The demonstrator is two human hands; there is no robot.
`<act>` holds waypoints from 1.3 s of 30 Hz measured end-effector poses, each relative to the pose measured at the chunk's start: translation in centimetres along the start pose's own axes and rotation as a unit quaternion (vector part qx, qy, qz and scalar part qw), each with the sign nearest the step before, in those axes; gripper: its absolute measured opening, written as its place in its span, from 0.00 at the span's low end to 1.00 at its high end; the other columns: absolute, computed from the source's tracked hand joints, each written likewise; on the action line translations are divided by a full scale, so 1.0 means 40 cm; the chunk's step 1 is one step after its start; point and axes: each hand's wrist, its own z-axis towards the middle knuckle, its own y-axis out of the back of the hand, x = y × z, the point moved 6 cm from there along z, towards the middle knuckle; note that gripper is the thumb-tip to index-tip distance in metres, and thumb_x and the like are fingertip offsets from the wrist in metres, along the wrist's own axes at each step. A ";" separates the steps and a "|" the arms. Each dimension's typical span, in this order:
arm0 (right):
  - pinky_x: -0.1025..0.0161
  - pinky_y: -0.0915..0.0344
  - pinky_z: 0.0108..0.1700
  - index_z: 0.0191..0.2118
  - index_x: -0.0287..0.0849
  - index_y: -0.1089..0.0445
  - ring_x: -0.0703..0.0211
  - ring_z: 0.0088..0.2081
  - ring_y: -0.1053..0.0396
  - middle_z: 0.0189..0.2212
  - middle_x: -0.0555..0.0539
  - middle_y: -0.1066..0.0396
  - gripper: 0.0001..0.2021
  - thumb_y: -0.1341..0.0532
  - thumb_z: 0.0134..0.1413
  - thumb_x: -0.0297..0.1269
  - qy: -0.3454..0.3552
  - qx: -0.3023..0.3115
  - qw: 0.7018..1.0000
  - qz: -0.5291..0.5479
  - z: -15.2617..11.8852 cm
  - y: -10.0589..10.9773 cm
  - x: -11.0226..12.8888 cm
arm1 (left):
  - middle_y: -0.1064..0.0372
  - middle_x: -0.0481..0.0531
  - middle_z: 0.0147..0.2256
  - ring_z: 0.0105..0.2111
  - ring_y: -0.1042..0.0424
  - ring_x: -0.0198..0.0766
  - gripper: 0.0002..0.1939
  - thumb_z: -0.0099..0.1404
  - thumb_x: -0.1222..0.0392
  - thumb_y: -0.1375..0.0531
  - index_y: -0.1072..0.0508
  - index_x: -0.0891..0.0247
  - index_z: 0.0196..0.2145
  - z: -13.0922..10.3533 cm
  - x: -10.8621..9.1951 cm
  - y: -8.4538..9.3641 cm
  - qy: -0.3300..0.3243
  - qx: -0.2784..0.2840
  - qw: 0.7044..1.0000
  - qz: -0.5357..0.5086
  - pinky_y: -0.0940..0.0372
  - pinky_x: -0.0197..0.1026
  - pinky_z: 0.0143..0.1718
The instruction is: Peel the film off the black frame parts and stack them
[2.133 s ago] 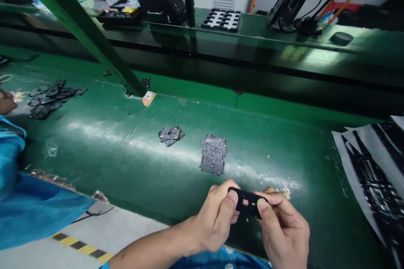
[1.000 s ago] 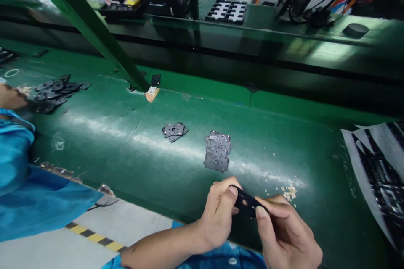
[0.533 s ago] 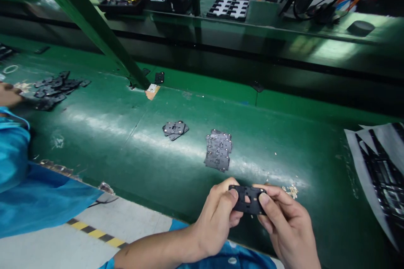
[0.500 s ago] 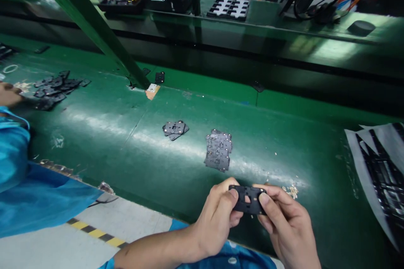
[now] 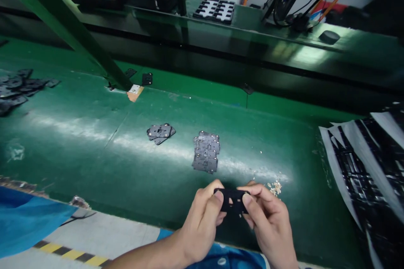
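Note:
Between my two hands is a flat black plastic plate point(image 5: 232, 198) with a small cut-out in its middle, held above the bench near its front edge. My left hand point(image 5: 205, 212) pinches its left end, thumb on top. At the right end, my right hand point(image 5: 267, 214) grips it with thumb above and fingers behind. Just beyond the hands lies an overlapping stack of similar black plates point(image 5: 205, 153). Farther left rests a smaller pile of such plates point(image 5: 160, 133). Small pale crumbs point(image 5: 275, 187) are scattered to the right of my right hand.
A heap of black plates point(image 5: 19, 88) lies at the far left. White sheets with glossy black parts point(image 5: 356, 164) cover the right side. A green post point(image 5: 78, 42) slants down to the bench. A partitioned tray point(image 5: 214, 10) sits on the raised shelf behind.
The whole view has shifted to the right, so the bench items appear farther left, and the neighbouring person's hand is out of sight. Both hands still grip the plate, which looks tilted slightly differently.

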 end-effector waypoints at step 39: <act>0.43 0.27 0.57 0.59 0.41 0.29 0.45 0.56 0.27 0.59 0.40 0.29 0.18 0.33 0.69 0.43 0.070 -0.173 0.786 -0.589 0.887 0.303 0.237 | 0.44 0.67 0.73 0.73 0.46 0.65 0.55 0.51 0.62 0.23 0.39 0.60 0.73 0.233 -0.091 0.200 -0.143 0.016 0.722 0.677 0.44 0.67 0.71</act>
